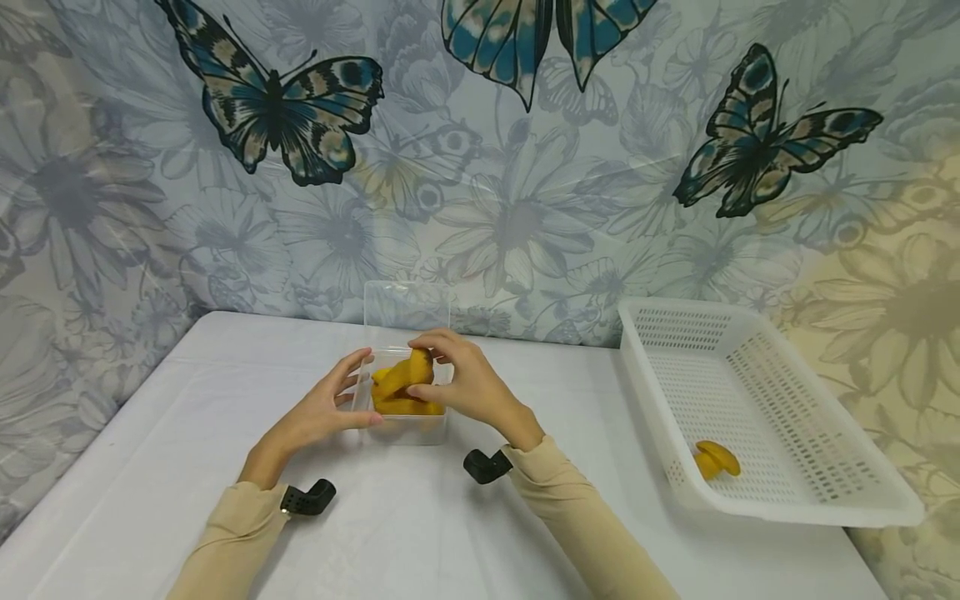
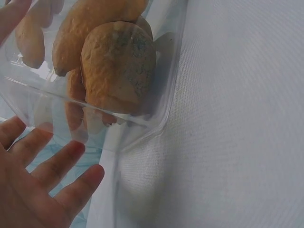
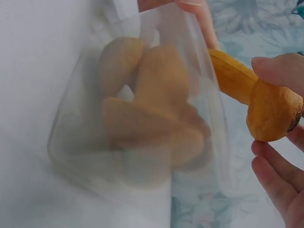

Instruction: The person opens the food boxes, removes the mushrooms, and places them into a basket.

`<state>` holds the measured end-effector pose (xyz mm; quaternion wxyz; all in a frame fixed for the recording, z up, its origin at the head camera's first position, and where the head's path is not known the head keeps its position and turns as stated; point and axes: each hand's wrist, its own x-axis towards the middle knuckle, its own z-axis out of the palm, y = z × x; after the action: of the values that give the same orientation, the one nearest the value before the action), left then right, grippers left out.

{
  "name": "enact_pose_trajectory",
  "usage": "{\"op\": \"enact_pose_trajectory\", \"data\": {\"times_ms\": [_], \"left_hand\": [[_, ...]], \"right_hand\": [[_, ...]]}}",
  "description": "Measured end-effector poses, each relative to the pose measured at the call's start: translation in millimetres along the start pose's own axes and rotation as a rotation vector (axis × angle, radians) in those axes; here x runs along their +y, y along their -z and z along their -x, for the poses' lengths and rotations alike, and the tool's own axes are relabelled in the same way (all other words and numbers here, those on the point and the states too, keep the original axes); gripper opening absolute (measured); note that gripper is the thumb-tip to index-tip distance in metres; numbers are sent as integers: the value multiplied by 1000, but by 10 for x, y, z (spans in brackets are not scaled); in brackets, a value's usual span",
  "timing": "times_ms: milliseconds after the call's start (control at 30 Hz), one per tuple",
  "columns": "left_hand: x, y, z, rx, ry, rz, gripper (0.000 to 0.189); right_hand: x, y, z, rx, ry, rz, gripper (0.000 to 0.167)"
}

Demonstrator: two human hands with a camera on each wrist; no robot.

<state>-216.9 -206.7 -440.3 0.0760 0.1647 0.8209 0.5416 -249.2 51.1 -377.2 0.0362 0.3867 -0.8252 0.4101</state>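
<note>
A clear plastic box (image 1: 408,431) with its lid (image 1: 407,305) raised stands on the table, holding several yellow mushrooms (image 2: 118,66). My left hand (image 1: 321,408) spans the box's left side, thumb at the front wall and fingers spread along the side. In the left wrist view, its straight fingers (image 2: 64,164) lie right at the clear wall. My right hand (image 1: 468,383) pinches a yellow mushroom (image 3: 270,111) between thumb and fingers over the box opening. The right wrist view shows its cap in the grip and its stem reaching over the rim.
A white perforated basket (image 1: 652,425) stands to the right, with a yellow mushroom (image 1: 716,460) near its front left corner. White cloth covers the table (image 1: 390,525). A butterfly-print backdrop (image 1: 517,225) hangs behind, close to the table's back edge.
</note>
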Motion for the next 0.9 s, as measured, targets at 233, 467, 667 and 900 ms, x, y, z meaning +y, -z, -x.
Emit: {"op": "enact_pose_trajectory", "data": {"times_ms": [233,467,667,900], "left_hand": [[-18,-6,1,-1,-5,-4,96],[-13,-6,2,2,-9,-5,96],[-11,-11,-3,-3,-10,-10,97],[19,-12,5,-1,-5,-19,97]], "right_hand": [[6,135,102,71,-29,20,53],[-7,281,171,113,-46,31,54],[2,422,262,153,-35,23,55],[39,621,392,215,-56,50,55]]}}
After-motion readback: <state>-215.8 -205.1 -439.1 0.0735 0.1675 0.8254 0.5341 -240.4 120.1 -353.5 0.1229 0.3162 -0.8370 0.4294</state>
